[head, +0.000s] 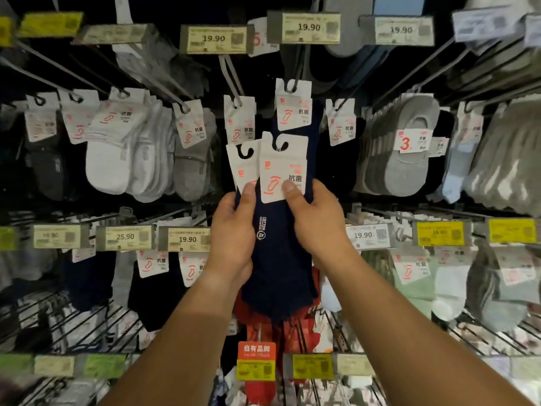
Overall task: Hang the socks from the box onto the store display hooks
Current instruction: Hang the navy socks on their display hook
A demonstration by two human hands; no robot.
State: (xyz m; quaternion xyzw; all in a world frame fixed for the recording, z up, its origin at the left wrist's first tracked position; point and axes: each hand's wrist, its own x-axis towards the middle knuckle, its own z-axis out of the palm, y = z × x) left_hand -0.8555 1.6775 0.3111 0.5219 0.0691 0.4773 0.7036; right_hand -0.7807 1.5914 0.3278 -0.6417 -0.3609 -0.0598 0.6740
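Inspector: While both thumbs pin the cards, where are the navy socks (278, 259)?

Clerk: Below the display hook (300, 68), unhung. Left hand (234, 230) grips one pack, right hand (316, 221) the other, card cut-outs upward, likely ready for hooking.

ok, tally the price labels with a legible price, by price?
19.90 labels: 6
25.90 labels: 1
Total: 7
The other labels, including the yellow ones, are too blurred to read.
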